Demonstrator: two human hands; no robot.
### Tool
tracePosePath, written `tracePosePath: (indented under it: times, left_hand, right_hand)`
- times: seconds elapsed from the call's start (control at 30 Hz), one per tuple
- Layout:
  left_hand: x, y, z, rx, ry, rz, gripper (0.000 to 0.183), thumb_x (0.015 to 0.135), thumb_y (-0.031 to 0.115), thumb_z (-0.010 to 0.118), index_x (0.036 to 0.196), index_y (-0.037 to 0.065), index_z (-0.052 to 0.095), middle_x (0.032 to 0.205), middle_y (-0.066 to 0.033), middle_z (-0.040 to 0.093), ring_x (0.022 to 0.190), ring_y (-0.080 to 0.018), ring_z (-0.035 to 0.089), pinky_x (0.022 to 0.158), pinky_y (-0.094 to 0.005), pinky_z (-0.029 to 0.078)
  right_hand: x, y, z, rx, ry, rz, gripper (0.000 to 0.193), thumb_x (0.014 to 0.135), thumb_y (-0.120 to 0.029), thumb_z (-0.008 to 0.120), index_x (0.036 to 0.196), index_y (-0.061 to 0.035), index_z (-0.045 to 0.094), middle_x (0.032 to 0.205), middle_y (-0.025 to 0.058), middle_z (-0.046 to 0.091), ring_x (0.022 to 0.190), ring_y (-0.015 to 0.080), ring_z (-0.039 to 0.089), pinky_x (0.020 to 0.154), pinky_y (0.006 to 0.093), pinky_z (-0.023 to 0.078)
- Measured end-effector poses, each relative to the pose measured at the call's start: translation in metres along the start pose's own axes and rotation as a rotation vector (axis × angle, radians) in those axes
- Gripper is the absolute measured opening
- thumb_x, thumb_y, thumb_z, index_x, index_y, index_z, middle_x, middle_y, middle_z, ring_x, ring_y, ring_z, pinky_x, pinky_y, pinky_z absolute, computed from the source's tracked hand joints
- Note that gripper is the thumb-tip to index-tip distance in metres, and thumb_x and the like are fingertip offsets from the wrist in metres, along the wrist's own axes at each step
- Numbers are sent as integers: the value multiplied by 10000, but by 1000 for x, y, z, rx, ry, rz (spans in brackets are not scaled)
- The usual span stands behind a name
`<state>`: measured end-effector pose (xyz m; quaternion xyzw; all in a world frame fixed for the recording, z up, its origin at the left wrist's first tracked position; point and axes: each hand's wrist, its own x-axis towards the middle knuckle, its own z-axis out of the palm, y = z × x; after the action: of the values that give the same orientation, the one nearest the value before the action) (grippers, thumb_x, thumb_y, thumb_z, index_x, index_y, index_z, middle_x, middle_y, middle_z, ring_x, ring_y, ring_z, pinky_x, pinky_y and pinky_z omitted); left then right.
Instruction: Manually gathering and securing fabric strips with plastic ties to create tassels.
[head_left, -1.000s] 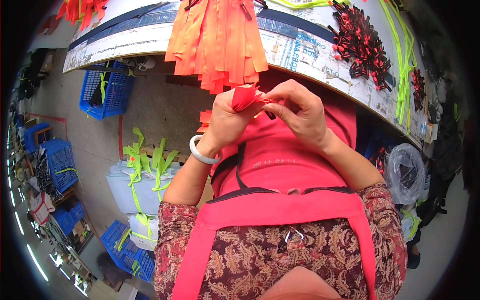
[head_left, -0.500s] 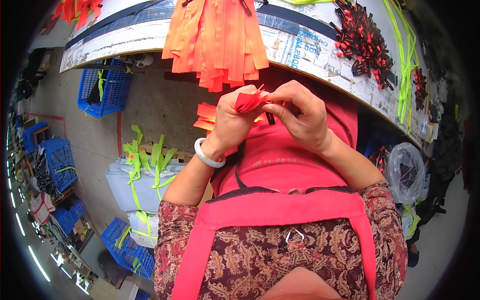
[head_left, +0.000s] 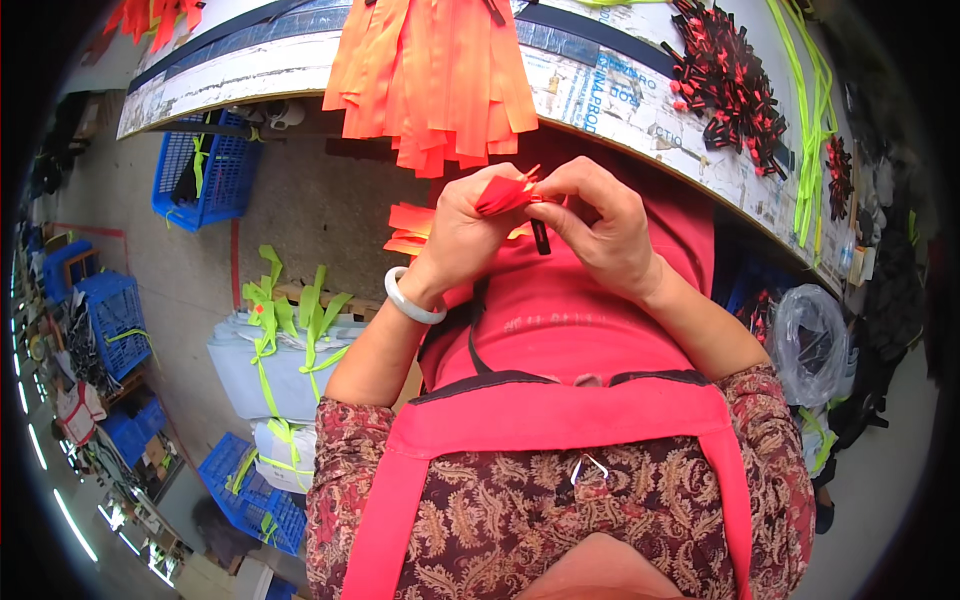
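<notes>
Close in front of my apron, my left hand is closed round a bunch of red-orange fabric strips. One end of the bunch sticks up above the fist, and more orange strip ends come out on its left side. My right hand meets it, thumb and forefinger pinched at the edge of the bunch. Between the two hands a small black tab hangs down. What exactly the right fingertips grip is hidden by the fingers.
Ahead stands a white-covered table. Long orange strips hang over its edge. To the right lie a heap of small black-and-red pieces and yellow-green cords. Blue crates and a tied pale bundle stand on the floor at left.
The black tab shows more of its length below the fingers now. Both hands stay together at nearly the same spot, the left fist tilted slightly.
</notes>
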<state>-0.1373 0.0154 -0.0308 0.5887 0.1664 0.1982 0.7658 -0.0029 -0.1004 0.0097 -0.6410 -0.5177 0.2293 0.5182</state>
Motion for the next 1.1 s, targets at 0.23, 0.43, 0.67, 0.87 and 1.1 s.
tracePosePath:
  times: [0.23, 0.43, 0.67, 0.87, 1.1]
  left_hand:
    - [4, -2, 0, 104, -41, 68, 33, 837, -6, 652, 869, -12, 648, 767, -11, 567, 692, -79, 525, 584, -234, 424]
    - [12, 3, 4, 41, -24, -77, 12, 851, -8, 625, 842, -16, 629, 762, -10, 568, 656, -68, 503, 562, -232, 409]
    - [14, 7, 11, 152, -45, 129, 102, 817, -62, 604, 883, -24, 671, 794, -53, 618, 651, -98, 539, 547, -252, 426]
    - [19, 23, 11, 22, -49, -96, 105, 857, 27, 669, 954, -10, 681, 852, -31, 648, 698, -93, 559, 582, -234, 436]
    - [29, -14, 25, -302, 9, -310, 140, 898, 66, 635, 992, -38, 646, 746, -80, 638, 566, -121, 597, 497, -241, 501]
  right_hand:
    - [-4, 5, 1, -18, -24, 36, 156, 799, -37, 724, 922, -24, 629, 816, 57, 583, 612, 123, 511, 537, 250, 414]
    - [-5, 19, -2, 79, 31, 99, 144, 810, -21, 709, 934, -21, 637, 828, 47, 581, 632, 107, 501, 554, 242, 406]
    - [-3, 17, -3, 76, 68, -25, 142, 814, -1, 698, 944, -22, 644, 834, 42, 576, 644, 100, 492, 551, 233, 393]
    - [-2, 18, -13, 43, 43, 1, 135, 828, -21, 697, 950, -11, 638, 838, 34, 577, 659, 86, 502, 576, 227, 410]
    - [-12, 29, -28, 329, 93, 487, 99, 927, -110, 615, 918, -11, 620, 756, -12, 594, 618, 40, 492, 558, 203, 437]
